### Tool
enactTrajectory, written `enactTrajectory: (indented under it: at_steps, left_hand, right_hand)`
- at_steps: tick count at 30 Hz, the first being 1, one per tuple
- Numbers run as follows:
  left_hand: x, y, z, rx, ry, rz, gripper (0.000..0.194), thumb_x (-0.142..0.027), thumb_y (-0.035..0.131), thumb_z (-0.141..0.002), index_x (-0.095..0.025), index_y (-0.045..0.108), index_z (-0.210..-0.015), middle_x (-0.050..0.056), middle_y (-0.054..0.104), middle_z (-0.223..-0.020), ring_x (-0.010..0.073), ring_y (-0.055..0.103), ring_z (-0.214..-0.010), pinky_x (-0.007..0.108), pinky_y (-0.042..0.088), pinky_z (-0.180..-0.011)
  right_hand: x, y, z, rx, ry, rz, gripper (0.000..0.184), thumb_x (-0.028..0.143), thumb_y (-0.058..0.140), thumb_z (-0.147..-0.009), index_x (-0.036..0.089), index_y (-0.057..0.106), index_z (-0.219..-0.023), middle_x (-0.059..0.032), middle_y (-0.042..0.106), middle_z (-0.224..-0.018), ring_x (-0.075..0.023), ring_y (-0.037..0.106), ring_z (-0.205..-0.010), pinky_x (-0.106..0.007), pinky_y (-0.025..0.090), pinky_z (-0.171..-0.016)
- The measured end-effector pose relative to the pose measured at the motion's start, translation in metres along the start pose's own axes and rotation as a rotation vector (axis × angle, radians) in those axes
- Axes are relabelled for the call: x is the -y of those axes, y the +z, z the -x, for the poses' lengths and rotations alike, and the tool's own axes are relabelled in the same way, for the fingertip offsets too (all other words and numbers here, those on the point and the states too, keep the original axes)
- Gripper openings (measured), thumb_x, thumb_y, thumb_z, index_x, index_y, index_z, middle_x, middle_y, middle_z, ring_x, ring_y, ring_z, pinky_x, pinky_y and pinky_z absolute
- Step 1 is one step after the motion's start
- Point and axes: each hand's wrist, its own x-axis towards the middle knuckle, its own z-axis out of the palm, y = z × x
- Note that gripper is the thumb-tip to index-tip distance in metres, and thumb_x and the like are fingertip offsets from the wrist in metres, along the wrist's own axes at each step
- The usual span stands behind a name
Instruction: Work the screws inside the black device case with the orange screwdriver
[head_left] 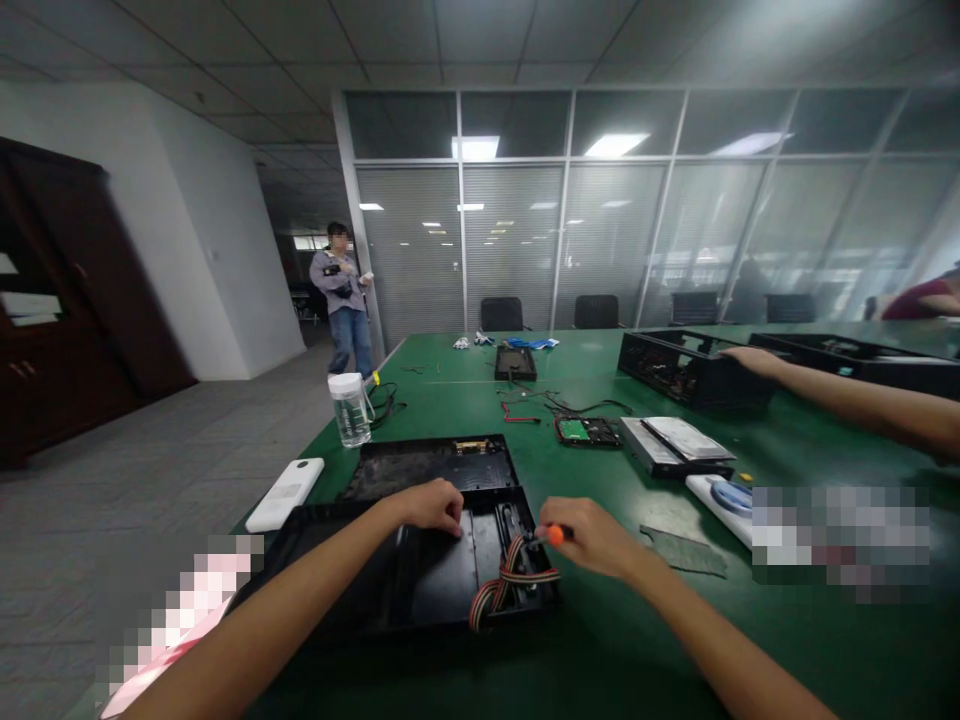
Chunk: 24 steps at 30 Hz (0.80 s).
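Observation:
A black metal computer case [442, 570] lies open on the green table in front of me. My left hand [436, 505] is over the inside of the case with its fingers curled together; whatever is between them is hidden. My right hand [589, 537] is closed around the orange handle of a screwdriver [556, 535] at the case's right edge. Its shaft points left into the case, and I cannot make out what the tip meets. Just below the tip, a striped ribbon cable [517, 575] loops over the corner. Behind the case lies a black panel [427, 467].
A water bottle [350, 412] and white power bank [285, 494] are at left. Beyond are a circuit board [587, 430], a drive unit [675, 447] and loose cables. At right, another person's arm [847, 388] reaches to a black chassis [690, 370]. Someone [345, 295] stands at the back.

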Motion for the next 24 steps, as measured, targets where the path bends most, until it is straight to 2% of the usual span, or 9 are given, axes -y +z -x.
enactTrajectory:
  at_steps: [3,6,8,10,12,15,16,18,24]
  left_hand:
    - [-0.002,-0.006,0.006,-0.09,0.092,-0.038,0.023,-0.04,0.066,-0.073,-0.016,0.066,-0.074,-0.001,0.063,-0.067,0.0101,0.055,-0.06,0.017,0.037,-0.056]
    - [0.0,-0.018,0.009,-0.249,0.142,-0.113,0.029,-0.042,0.05,-0.085,-0.017,0.064,-0.079,0.001,0.062,-0.072,0.0111,0.054,-0.066,0.019,0.037,-0.065]
    - [0.008,-0.024,0.006,-0.302,0.108,-0.161,0.026,-0.04,0.05,-0.085,-0.017,0.062,-0.085,0.002,0.062,-0.078,0.0127,0.055,-0.071,0.02,0.038,-0.068]
    - [0.018,-0.025,0.0,-0.254,0.033,-0.199,0.025,-0.04,0.055,-0.081,-0.017,0.061,-0.087,0.003,0.062,-0.083,0.0143,0.055,-0.074,0.021,0.038,-0.068]
    - [0.028,-0.023,-0.007,-0.139,-0.047,-0.227,0.023,-0.039,0.057,-0.079,-0.016,0.061,-0.083,0.003,0.062,-0.081,0.0148,0.055,-0.073,0.02,0.039,-0.064]
    - [0.032,-0.02,-0.014,0.014,-0.033,-0.296,0.009,-0.026,0.06,-0.075,-0.018,0.061,-0.077,0.001,0.062,-0.074,0.0142,0.056,-0.067,0.02,0.039,-0.06]
    - [0.029,-0.021,-0.014,0.027,0.01,-0.335,0.004,-0.021,0.062,-0.073,-0.018,0.06,-0.076,0.0,0.062,-0.074,0.0147,0.056,-0.069,0.02,0.039,-0.061]
    - [0.019,-0.027,-0.011,0.002,0.103,-0.412,0.009,-0.014,0.062,-0.07,-0.019,0.06,-0.077,0.001,0.062,-0.079,0.0167,0.057,-0.075,0.022,0.041,-0.066]
    - [-0.038,-0.07,0.029,-0.093,0.244,-0.531,0.013,-0.018,0.061,-0.073,-0.018,0.057,-0.085,0.003,0.06,-0.086,0.0194,0.058,-0.082,0.026,0.043,-0.073]
  right_hand:
    - [0.03,0.004,0.016,0.159,-0.067,0.09,0.018,0.026,0.045,-0.084,0.021,0.06,-0.094,-0.0027,0.062,-0.088,-0.0152,0.057,-0.08,-0.025,0.039,-0.072]
    - [0.046,0.017,0.042,0.161,0.024,0.157,0.024,0.022,0.048,-0.081,0.022,0.056,-0.104,-0.0032,0.061,-0.094,-0.0162,0.059,-0.079,-0.026,0.041,-0.069]
    - [0.048,0.025,0.061,0.132,0.074,0.193,0.025,0.018,0.049,-0.079,0.023,0.055,-0.102,-0.0028,0.061,-0.096,-0.0171,0.06,-0.079,-0.027,0.042,-0.067]
    - [0.046,0.031,0.08,0.108,0.094,0.213,0.024,0.015,0.05,-0.077,0.024,0.055,-0.098,-0.0021,0.061,-0.095,-0.0175,0.06,-0.077,-0.028,0.043,-0.065]
    - [0.042,0.035,0.097,0.077,0.114,0.238,0.029,0.012,0.05,-0.074,0.025,0.054,-0.099,-0.0028,0.061,-0.097,-0.0178,0.061,-0.076,-0.028,0.044,-0.064]
    - [0.037,0.038,0.114,0.023,0.164,0.291,0.037,0.007,0.049,-0.069,0.024,0.053,-0.102,-0.0049,0.06,-0.1,-0.0182,0.062,-0.075,-0.029,0.046,-0.063]
    - [0.036,0.038,0.116,0.009,0.175,0.296,0.038,0.007,0.048,-0.069,0.024,0.052,-0.102,-0.0053,0.06,-0.101,-0.0182,0.062,-0.076,-0.028,0.046,-0.064]
    - [0.034,0.037,0.116,-0.012,0.181,0.28,0.035,0.008,0.047,-0.072,0.024,0.052,-0.103,-0.0051,0.058,-0.103,-0.0176,0.061,-0.079,-0.028,0.046,-0.065]
    - [0.018,0.026,0.08,0.009,0.136,0.194,0.014,0.02,0.047,-0.082,0.023,0.053,-0.094,-0.0027,0.056,-0.093,-0.0152,0.059,-0.077,-0.026,0.044,-0.066]
